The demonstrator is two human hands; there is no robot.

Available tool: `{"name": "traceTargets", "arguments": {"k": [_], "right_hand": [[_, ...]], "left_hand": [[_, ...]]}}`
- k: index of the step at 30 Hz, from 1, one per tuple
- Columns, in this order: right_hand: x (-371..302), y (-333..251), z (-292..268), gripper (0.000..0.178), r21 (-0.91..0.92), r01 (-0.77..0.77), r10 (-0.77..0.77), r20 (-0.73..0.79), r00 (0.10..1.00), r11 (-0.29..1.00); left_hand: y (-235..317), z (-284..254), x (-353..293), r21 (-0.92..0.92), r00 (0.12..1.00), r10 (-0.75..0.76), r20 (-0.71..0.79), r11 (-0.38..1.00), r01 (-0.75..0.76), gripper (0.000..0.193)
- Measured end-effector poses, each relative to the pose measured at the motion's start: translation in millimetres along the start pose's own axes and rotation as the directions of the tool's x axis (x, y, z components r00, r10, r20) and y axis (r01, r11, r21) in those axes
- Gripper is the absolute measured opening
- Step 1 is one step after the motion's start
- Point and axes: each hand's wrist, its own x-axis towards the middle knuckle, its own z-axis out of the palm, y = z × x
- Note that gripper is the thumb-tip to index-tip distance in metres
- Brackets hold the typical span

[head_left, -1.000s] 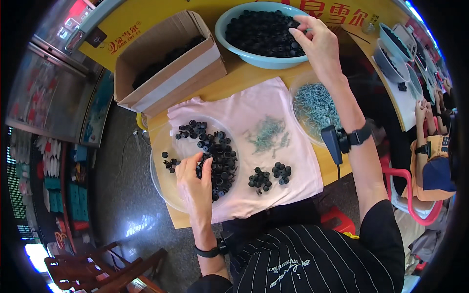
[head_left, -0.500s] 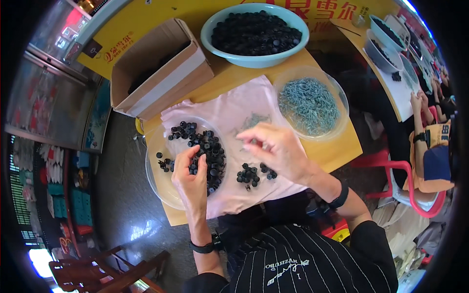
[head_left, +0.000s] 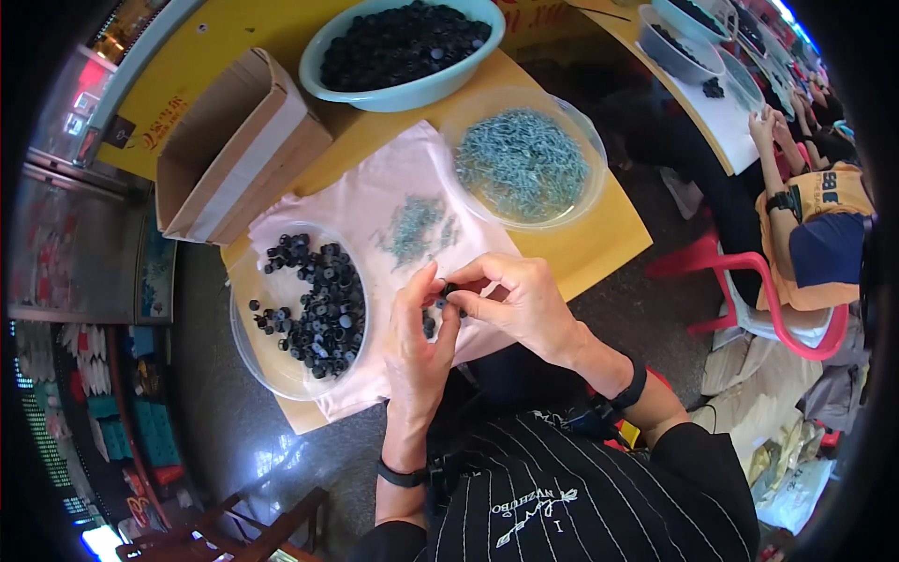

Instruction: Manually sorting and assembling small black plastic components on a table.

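Note:
My right hand [head_left: 534, 304] pinches a small round black knob-like part [head_left: 450, 289] between thumb and fingertips. Just beside it, my left hand [head_left: 417, 342] has its thumb and fingers curled inward; whatever lies between them is too small to make out. Both hands meet over a pale pink cloth [head_left: 346, 211]. Under the fingers a few more black parts [head_left: 429, 326] show, mostly hidden. Beyond the hands a scatter of thin blue-grey metal pins or screws [head_left: 414, 229] lies on the cloth. Left of my left hand, a clear round tray [head_left: 245, 342] holds many black parts.
A clear round tub [head_left: 596, 173] of thin metal pieces stands at the right of the yellow table [head_left: 613, 220]. Behind are a light-blue basin [head_left: 314, 80] heaped with black parts and an open cardboard box [head_left: 243, 155]. A red chair [head_left: 777, 300] with a seated person is at the right.
My left hand has moved from over the tray of black parts to meet my right hand. The right hand now holds a black part. The view has shifted, so the table appears further left.

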Motion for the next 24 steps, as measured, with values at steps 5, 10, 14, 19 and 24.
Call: {"name": "traceTargets", "arguments": {"k": [5, 10, 14, 19, 24], "right_hand": [[-11, 24, -20, 0.017, -0.005, -0.001, 0.001, -0.17, 0.985, 1.0], [-15, 29, -32, 0.019, 0.115, -0.034, 0.057, -0.205, 0.977, 0.993], [-20, 26, -29, 0.024, -0.056, 0.042, -0.053, -0.206, 0.977, 0.998], [-19, 19, -22, 0.034, -0.33, 0.257, -0.325, -0.168, 0.931, 0.908], [-13, 13, -15, 0.04, -0.517, 0.436, -0.541, -0.063, 0.839, 0.737]], "left_hand": [[-5, 26, 5, -0.022, 0.998, -0.046, 0.049, 0.999, 0.047, 0.052], [-4, 36, 7, 0.08, 0.989, -0.074, 0.128, 0.995, 0.064, 0.047], [-4, 31, 6, 0.212, 0.993, 0.039, 0.112, 0.975, -0.062, 0.034], [12, 20, 5, 0.077, 0.998, -0.048, 0.035, 0.996, 0.045, 0.016], [9, 15, 1, -0.306, 0.92, -0.356, 0.163, 0.868, 0.391, 0.012]]}}
